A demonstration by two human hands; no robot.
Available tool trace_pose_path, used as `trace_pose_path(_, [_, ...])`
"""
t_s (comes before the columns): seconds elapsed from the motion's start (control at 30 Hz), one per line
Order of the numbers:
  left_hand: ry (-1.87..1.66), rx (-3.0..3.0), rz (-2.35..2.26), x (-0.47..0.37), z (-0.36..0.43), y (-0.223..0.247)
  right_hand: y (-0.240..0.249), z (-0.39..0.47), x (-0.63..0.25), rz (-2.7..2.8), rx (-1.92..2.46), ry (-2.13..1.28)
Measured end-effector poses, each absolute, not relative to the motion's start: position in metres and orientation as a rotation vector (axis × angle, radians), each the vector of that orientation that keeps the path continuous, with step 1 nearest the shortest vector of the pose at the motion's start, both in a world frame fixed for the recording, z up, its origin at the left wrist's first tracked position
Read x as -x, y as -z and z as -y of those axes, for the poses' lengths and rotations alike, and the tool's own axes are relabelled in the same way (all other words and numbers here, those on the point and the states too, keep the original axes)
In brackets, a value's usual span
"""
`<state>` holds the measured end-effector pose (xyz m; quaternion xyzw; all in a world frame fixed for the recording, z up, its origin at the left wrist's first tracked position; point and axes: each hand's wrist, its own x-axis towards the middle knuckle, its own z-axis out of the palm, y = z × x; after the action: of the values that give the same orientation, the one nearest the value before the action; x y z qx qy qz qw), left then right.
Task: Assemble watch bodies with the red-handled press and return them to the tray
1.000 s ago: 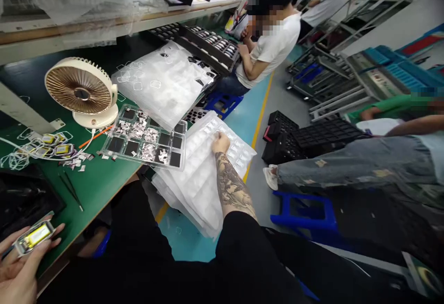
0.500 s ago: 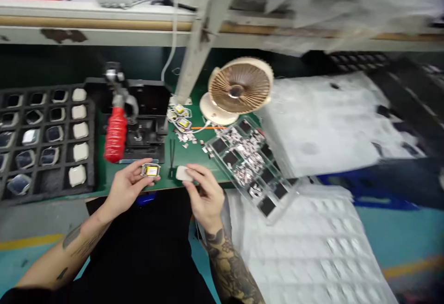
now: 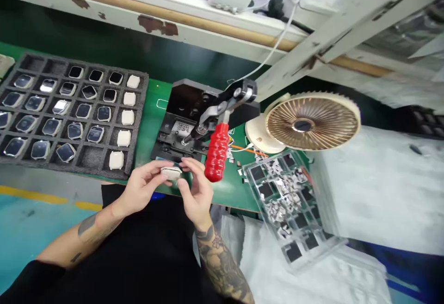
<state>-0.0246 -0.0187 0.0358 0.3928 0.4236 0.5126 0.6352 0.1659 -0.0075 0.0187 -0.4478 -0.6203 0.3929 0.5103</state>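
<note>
A cream-white smartwatch case (image 3: 171, 173) is pinched between the thumb and fingers of my left hand (image 3: 144, 186), just above the bench's front edge. A thin dark line runs along its side. My right hand (image 3: 197, 193) closes on the right end of the same case, fingertips at its far edge and thumb at its near corner. Just beyond the hands stands a black toggle-clamp press (image 3: 187, 128). Its red handle (image 3: 217, 153) slopes down close to my right fingers. The inside of the case is hidden.
A grey foam tray (image 3: 140, 109) on the left holds several watches and a column of cream-white pieces. A beige fan (image 3: 312, 121) stands right of the press. Beside it, a clear compartment box (image 3: 256, 197) with small parts overhangs the edge. A shelf (image 3: 208, 28) crosses above.
The view has swung left. The white piece in my right hand and the open case with a yellow part in my left have come together, and the yellow part no longer shows.
</note>
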Motion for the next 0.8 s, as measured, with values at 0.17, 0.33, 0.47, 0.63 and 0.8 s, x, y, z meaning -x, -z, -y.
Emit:
trace_pose_path(0.17, [-1.107,-1.14,-0.993,0.028,0.017,-0.035,-0.025,0.004,-0.161,1.49,1.086,-1.01])
trace_pose_path(0.33, [-1.343,-1.529,-1.096,0.025,0.018,-0.023,-0.027,0.008,-0.151,1.442,1.118,-0.891])
trace_pose_path(0.47, [-1.375,-1.681,-1.17,0.025,0.023,-0.017,-0.033,0.01,-0.15,1.52,1.143,-0.867])
trace_pose_path(0.63, [-1.285,-1.129,-1.164,0.024,0.02,-0.02,-0.052,-0.016,-0.165,1.588,1.156,-0.372])
trace_pose_path(0.8, [-1.153,-0.737,-0.99,0.021,0.019,-0.02,-0.08,-0.067,-0.188,1.624,1.138,0.122])
